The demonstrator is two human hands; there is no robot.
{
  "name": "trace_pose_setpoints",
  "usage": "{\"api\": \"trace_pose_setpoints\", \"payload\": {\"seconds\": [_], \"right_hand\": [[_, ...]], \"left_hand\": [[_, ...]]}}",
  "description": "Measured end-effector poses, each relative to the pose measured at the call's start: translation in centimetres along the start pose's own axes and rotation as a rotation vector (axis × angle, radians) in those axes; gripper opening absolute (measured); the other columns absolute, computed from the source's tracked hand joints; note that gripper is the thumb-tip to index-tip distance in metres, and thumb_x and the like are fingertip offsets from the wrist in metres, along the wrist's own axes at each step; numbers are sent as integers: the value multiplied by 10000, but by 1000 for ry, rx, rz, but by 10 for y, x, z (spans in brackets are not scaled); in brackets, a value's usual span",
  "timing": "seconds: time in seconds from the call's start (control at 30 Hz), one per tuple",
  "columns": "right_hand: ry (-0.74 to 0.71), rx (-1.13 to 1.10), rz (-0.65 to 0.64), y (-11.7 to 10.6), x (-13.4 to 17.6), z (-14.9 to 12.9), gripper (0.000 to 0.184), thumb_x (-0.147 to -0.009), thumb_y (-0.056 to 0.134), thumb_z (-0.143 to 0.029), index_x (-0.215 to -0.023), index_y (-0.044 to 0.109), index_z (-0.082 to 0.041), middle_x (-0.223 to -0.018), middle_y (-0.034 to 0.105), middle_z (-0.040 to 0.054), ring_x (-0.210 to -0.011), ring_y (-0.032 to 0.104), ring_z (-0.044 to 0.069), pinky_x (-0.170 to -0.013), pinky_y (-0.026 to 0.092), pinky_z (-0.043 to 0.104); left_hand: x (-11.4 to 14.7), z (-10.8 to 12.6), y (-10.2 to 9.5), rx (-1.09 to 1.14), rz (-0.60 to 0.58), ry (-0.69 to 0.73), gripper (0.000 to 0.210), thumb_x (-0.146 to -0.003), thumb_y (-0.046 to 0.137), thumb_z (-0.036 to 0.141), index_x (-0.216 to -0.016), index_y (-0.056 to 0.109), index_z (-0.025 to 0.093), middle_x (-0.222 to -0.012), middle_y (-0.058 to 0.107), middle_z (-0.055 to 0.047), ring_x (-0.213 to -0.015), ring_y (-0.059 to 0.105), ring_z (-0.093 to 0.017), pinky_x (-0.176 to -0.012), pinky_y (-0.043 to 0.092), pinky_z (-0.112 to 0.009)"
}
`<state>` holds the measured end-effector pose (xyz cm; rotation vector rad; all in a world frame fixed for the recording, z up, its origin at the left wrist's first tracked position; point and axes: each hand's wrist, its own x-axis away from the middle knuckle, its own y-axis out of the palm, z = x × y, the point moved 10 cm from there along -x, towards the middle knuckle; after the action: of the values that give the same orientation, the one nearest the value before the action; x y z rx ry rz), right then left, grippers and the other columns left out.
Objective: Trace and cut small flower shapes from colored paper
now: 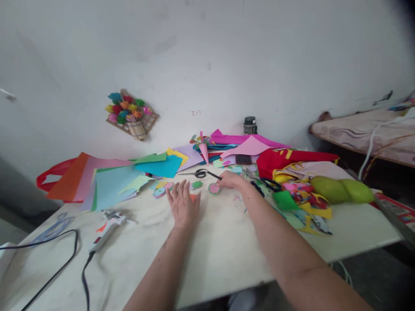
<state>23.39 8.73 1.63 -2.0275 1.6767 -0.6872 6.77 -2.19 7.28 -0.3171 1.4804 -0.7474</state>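
Note:
My left hand (184,207) lies low over the table with its fingers spread, and a bit of orange paper (193,198) shows beside its thumb. In my right hand (231,180), which is closed, is a slim black pen (214,175) that points up and left. The fingertips of that hand reach the edge of a round pink and green paper piece (214,188); whether they grip it I cannot tell. Between the hands sits a green paper cutout (196,185). Black-handled scissors (200,173) lie just behind. Left of my left hand are several pastel paper cutouts (159,190).
A white glue gun (108,231) with a black cord lies at left. Coloured paper sheets (113,183) spread behind it. At right are more scissors (270,185), paper scraps (301,203), green fruits (340,190) and a red cloth bag (275,162). A dark jar (250,125) stands at the back.

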Motion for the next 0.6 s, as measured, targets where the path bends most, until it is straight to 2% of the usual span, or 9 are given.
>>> {"api": "trace_pose_setpoints", "payload": {"seconds": [0.07,0.17,0.23,0.4,0.6], "right_hand": [[6,-12,-42,8,-4,0,78,-587,625,-205,-575,571,-150,-403,352,-61,-376,289,58,-399,220,212],[53,-6,-11,10,-11,5,77,-573,631,-203,-569,576,-149,-405,384,-46,-403,355,79,-420,264,217],[91,-31,9,11,-15,10,79,-575,632,-203,-572,578,-146,-402,388,-41,-420,384,89,-429,282,219],[130,-67,18,12,-18,22,90,-566,649,-216,-592,603,-143,-412,423,-30,-439,428,102,-428,305,219],[93,-33,40,13,-18,20,118,-529,667,-219,-604,627,-137,-531,537,1,-506,481,110,-448,339,209]], "left_hand": [[-8,3,-4,-21,30,54,426,-797,511,354,-1174,491,158,-1220,542,-99,-1191,379,-294,-1057,100,-538],[-18,12,-5,-40,26,144,361,-807,500,281,-1159,502,196,-1218,552,-66,-1181,398,-268,-1064,74,-532],[-21,12,-6,-56,28,135,334,-796,504,235,-1128,525,211,-1196,569,-55,-1159,417,-268,-1057,84,-535],[-22,13,2,-58,-66,119,282,-756,514,161,-1018,595,229,-1080,634,-27,-1056,478,-265,-980,241,-497],[-20,28,9,24,-120,185,221,-750,484,141,-878,646,219,-907,685,-22,-949,531,-240,-936,296,-462]]}}
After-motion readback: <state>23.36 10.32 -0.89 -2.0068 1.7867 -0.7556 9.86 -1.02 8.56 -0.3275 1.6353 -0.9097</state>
